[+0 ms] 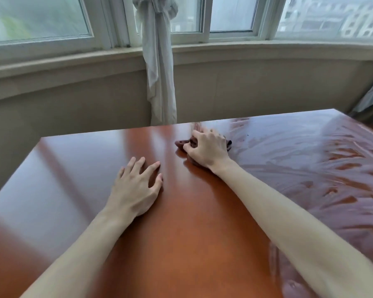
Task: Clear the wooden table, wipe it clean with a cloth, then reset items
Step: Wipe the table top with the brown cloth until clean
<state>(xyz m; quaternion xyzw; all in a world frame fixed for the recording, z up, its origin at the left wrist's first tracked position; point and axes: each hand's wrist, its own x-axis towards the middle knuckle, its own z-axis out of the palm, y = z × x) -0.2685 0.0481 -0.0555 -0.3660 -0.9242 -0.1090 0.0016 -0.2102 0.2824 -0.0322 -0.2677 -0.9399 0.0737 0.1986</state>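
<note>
Item: dark cloth (182, 144), bunched near the far edge of the wooden table (84, 160), clutched under my right hand (207, 148). My left hand (136, 186) lay released, fingers spread flat on the tabletop, nearer and left; wet streaks (310, 164) covered the right half

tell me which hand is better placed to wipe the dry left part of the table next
Right. The right hand already grips the dark cloth at the edge of the wet streaks, bordering the dry area of the table. The left hand rests flat, holding nothing.
</note>
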